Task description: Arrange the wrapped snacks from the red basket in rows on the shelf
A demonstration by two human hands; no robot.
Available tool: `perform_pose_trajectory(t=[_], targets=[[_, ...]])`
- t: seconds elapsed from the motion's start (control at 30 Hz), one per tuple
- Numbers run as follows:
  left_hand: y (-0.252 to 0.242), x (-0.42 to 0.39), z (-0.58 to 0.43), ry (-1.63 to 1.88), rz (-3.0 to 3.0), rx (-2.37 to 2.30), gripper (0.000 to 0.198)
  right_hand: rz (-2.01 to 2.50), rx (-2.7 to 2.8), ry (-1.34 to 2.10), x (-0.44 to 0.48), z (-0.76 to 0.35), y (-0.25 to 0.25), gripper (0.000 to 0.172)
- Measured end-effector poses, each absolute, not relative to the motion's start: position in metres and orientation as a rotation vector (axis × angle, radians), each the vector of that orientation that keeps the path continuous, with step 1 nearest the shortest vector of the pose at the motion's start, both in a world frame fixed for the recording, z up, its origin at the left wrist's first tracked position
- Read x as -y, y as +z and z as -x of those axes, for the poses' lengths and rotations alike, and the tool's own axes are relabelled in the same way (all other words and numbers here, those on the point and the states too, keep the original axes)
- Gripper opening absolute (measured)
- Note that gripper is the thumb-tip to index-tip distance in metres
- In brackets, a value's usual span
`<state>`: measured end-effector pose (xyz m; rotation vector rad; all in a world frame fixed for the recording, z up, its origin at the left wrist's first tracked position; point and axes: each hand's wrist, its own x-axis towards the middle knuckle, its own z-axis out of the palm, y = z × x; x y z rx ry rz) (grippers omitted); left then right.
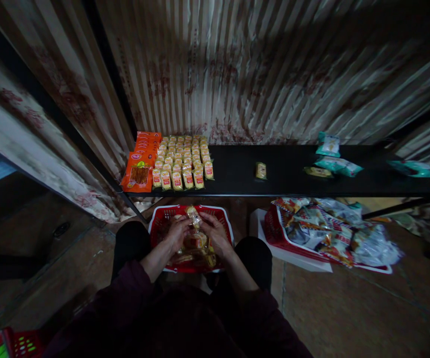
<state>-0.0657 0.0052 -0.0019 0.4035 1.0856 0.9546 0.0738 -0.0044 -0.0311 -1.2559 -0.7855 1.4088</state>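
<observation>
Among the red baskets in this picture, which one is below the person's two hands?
The middle basket, under the left hand and right hand; no hand is over the right basket or the lower-left basket.

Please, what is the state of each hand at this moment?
Left hand: closed, its grip on the left side of a small wrapped snack.
Right hand: closed, its grip on the right side of the same snack.
</observation>
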Motion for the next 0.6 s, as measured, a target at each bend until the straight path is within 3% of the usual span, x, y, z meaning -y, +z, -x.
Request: perform_pose_trajectory(t=[0.2,0.47,0.6], targets=[[-0.003,-0.002,0.062,0.986,-0.403,-1.101,0.021,1.314,0.884,1.339,0.009,-0.075,-0.031,0.041],[-0.007,0.005,0.056,1.083,-0.535,-1.210,0.025,1.411,1.246,0.937,0.008,-0.071,-0.043,0.029],[-0.007,0.006,0.055,1.079,-0.546,-1.224,0.020,1.435,1.222,0.974,0.011,-0.070,-0.043,0.027]])
